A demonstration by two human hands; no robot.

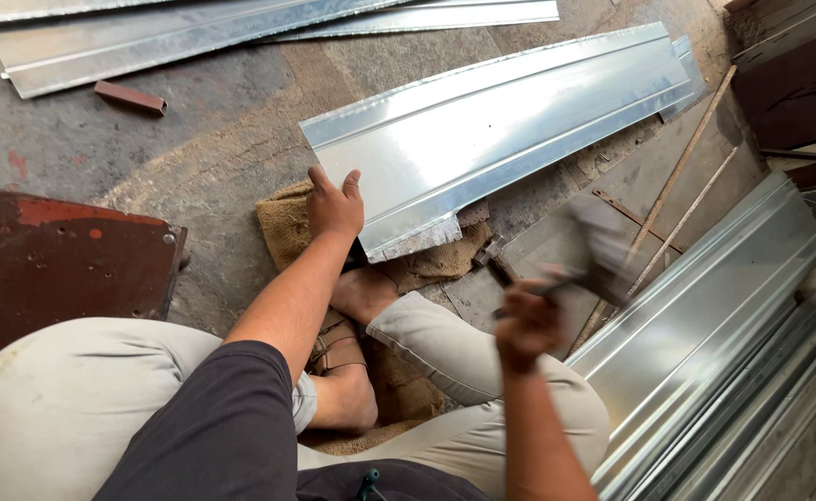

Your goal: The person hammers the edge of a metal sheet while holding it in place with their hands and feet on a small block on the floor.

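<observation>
Knees in pale trousers are being kept folded beneath both hands | metal sheet is being pressed flat, its near edge under the left hand, fingers spread | hammer, blurred, is being gripped in the closed right hand, head just beyond it | burlap sacking is being lain on just beside the left hand

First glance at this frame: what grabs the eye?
The long, shiny folded sheet-metal panel lying diagonally across the concrete floor at centre, its near end resting on a brown burlap sack. The left hand presses on that end, while the right hand holds a motion-blurred hammer raised at right, beside a stack of similar panels.
</observation>
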